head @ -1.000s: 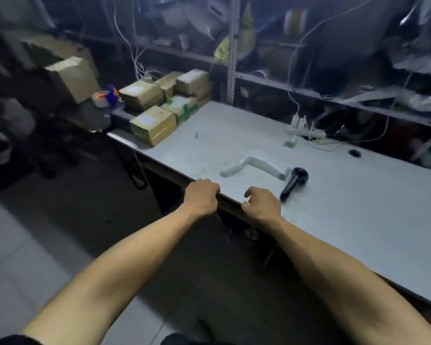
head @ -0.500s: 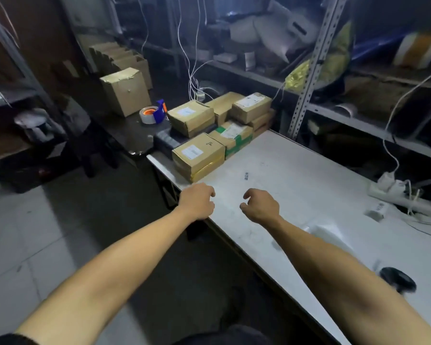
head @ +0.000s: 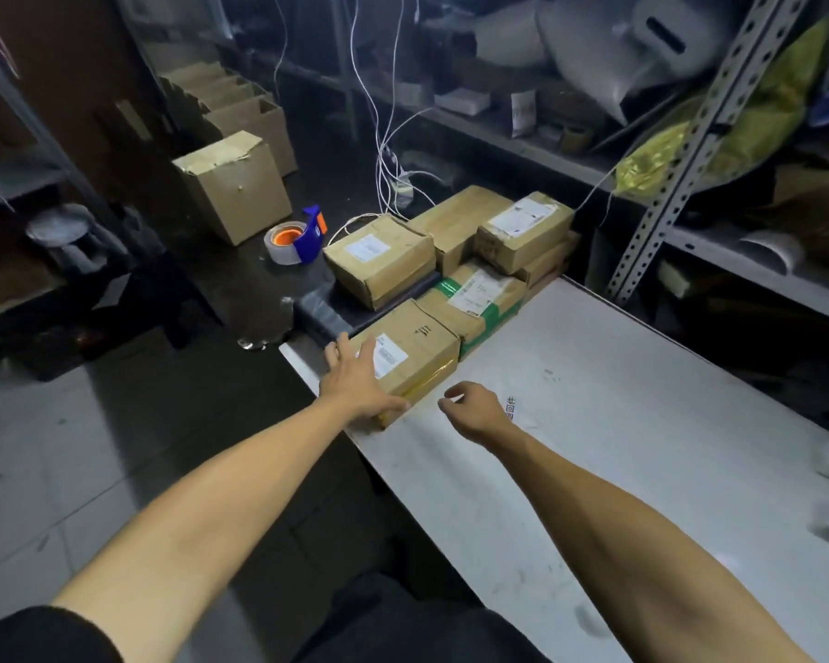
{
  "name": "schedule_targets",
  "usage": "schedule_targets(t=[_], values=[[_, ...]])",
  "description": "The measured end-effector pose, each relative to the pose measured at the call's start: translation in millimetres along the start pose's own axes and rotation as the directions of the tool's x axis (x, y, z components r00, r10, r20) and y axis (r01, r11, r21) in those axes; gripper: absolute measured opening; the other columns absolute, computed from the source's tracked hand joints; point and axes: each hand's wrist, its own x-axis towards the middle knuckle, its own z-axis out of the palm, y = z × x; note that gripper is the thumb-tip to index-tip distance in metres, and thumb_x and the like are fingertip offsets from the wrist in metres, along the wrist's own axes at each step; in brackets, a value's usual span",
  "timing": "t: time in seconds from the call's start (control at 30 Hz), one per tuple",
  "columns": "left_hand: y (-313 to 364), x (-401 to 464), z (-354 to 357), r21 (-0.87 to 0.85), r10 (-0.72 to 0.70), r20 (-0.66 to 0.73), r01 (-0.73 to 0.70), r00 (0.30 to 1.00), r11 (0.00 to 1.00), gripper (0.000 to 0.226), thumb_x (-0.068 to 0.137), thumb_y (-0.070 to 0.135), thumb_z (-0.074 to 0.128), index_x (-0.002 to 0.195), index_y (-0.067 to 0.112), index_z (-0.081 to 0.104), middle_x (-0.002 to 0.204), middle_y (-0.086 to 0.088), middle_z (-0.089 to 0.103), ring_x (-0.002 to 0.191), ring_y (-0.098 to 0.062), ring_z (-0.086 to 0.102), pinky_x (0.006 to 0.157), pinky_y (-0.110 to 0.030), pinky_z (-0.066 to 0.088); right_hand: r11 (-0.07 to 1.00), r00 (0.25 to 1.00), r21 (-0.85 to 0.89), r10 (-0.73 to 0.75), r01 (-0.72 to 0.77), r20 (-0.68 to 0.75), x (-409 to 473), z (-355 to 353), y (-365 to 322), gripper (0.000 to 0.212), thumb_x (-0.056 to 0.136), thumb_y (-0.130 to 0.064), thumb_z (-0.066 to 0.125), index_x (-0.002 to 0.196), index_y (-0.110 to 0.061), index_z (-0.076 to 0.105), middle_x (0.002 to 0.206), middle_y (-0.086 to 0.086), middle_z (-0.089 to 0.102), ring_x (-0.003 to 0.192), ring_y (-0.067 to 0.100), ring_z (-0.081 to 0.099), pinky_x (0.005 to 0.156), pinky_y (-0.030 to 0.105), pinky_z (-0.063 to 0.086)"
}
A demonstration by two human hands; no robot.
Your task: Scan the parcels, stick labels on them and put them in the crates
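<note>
Several brown cardboard parcels with white labels are stacked at the far left end of the grey table (head: 618,423). The nearest parcel (head: 417,351) lies at the table's corner. My left hand (head: 355,375) lies flat on its near left side, fingers spread and straight. My right hand (head: 475,409) hovers over the table just right of that parcel, fingers loosely curled, holding nothing. Behind it sit a parcel with green tape (head: 479,299), another parcel (head: 379,260) on a dark case, and one more (head: 522,229) at the back. No scanner is in view.
A tape dispenser (head: 295,239) and an open cardboard box (head: 233,184) stand on the dark surface to the left. Metal shelving (head: 680,150) with bags and cables runs behind the table. White cables (head: 388,150) hang near the parcels. Tiled floor lies to the left.
My view swung left from the scanner toward the parcel stack. My left hand moved forward from the table edge, opened and landed on the nearest parcel; my right hand followed beside it.
</note>
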Motion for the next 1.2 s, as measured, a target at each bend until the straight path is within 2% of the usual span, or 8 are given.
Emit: schedule_targets(t=[0.1, 0.37, 0.6, 0.87, 0.93, 1.07, 1.13, 1.2], values=[[-5.6, 32.4, 3.5, -0.001, 0.034, 0.104, -0.034, 0.994, 0.999, 0.137, 0.062, 0.068, 0.083, 0.159, 0.029, -0.005, 0.165, -0.015, -0.018, 0.151, -0.042, -0.017, 0.117, -0.06, 0.023, 0.98, 0.995, 0.171, 0.094, -0.099, 0.039, 18.8, 8.6, -4.5, 0.048, 0.098, -0.044, 0.052, 0.132, -0.01, 0.057, 0.129, 0.013, 0.064, 0.113, 0.029, 0.062, 0.096, 0.042, 0.054], [-1.7, 20.9, 9.3, -0.34, 0.062, -0.004, -0.06, 0.998, 0.938, 0.123, 0.052, 0.055, 0.083, 0.151, 0.033, 0.013, 0.126, -0.001, 0.027, 0.126, -0.031, 0.024, 0.1, -0.038, 0.039, 0.708, 0.941, 0.627, 0.171, -0.324, 0.293, 28.9, 15.2, 2.7, 0.091, 0.076, -0.068, 0.074, 0.144, -0.014, 0.046, 0.121, 0.007, 0.064, 0.091, 0.017, 0.066, 0.073, 0.029, 0.059], [38.0, -33.9, 39.0, -0.324, 0.146, 0.011, -0.135, 0.989, 0.936, 0.139, 0.046, 0.079, 0.08, 0.155, 0.031, 0.007, 0.136, -0.002, 0.028, 0.129, -0.024, 0.029, 0.105, -0.045, 0.043, 0.562, 0.974, 0.804, 0.204, -0.195, 0.094, -20.8, -5.8, 55.9, 0.043, 0.089, -0.026, 0.074, 0.127, -0.013, 0.058, 0.105, 0.007, 0.071, 0.069, 0.007, 0.071, 0.063, 0.025, 0.057], [125.4, -39.6, 67.2, -0.773, 0.393, 0.505, 0.2, 0.769, 0.602, 0.091, 0.066, 0.046, 0.081, 0.148, 0.031, 0.044, 0.12, -0.008, 0.07, 0.096, -0.023, 0.072, 0.08, -0.044, 0.062, 0.612, 0.963, 0.783, 0.26, -0.108, -0.071, -118.9, -84.3, 156.2, 0.068, 0.074, -0.059, 0.069, 0.13, -0.022, 0.062, 0.109, -0.006, 0.073, 0.094, 0.013, 0.069, 0.083, 0.031, 0.057], [152.3, -52.2, 82.5, -0.773, 0.435, 0.552, 0.242, 0.711, 0.586, 0.099, 0.061, 0.041, 0.085, 0.149, 0.029, 0.04, 0.12, -0.009, 0.07, 0.096, -0.026, 0.073, 0.076, -0.045, 0.062, 0.66, 0.837, 0.748, 0.45, -0.076, -0.312, -146.5, -94.1, 180.4, 0.074, 0.077, -0.068, 0.063, 0.132, -0.018, 0.06, 0.111, 0.0, 0.071, 0.099, 0.018, 0.067, 0.089, 0.036, 0.055], [199.8, -74.9, 114.0, -0.775, 0.488, 0.592, 0.287, 0.641, 0.564, 0.103, 0.057, 0.037, 0.086, 0.147, 0.023, 0.04, 0.119, -0.005, 0.07, 0.101, -0.029, 0.07, 0.075, -0.048, 0.06, 0.834, 0.21, 0.426, 0.513, -0.349, -0.832, -233.6, -107.4, 244.0, 0.037, 0.089, -0.04, 0.07, 0.116, -0.017, 0.06, 0.1, 0.002, 0.06, 0.102, 0.023, 0.053, 0.081, 0.036, 0.045], [216.8, -80.7, 128.6, -0.767, 0.486, 0.611, 0.313, 0.625, 0.56, 0.105, 0.057, 0.037, 0.087, 0.148, 0.022, 0.037, 0.122, -0.006, 0.068, 0.105, -0.031, 0.068, 0.081, -0.052, 0.06, 0.708, -0.003, 0.469, 0.551, -0.528, -0.834, -276.8, -106.3, 276.6, 0.054, 0.08, -0.043, 0.077, 0.12, -0.013, 0.056, 0.114, 0.01, 0.057, 0.113, 0.03, 0.048, 0.091, 0.042, 0.043], [228.2, -83.7, 139.6, -0.755, 0.478, 0.626, 0.322, 0.616, 0.572, 0.095, 0.07, 0.029, 0.086, 0.15, 0.022, 0.034, 0.125, -0.007, 0.066, 0.108, -0.032, 0.068, 0.083, -0.054, 0.06, 0.518, -0.06, 0.626, 0.741, -0.583, -0.669, -305.8, -96.2, 300.6, 0.082, 0.07, -0.053, 0.084, 0.131, -0.013, 0.047, 0.134, 0.015, 0.047, 0.127, 0.036, 0.041, 0.104, 0.046, 0.037]])
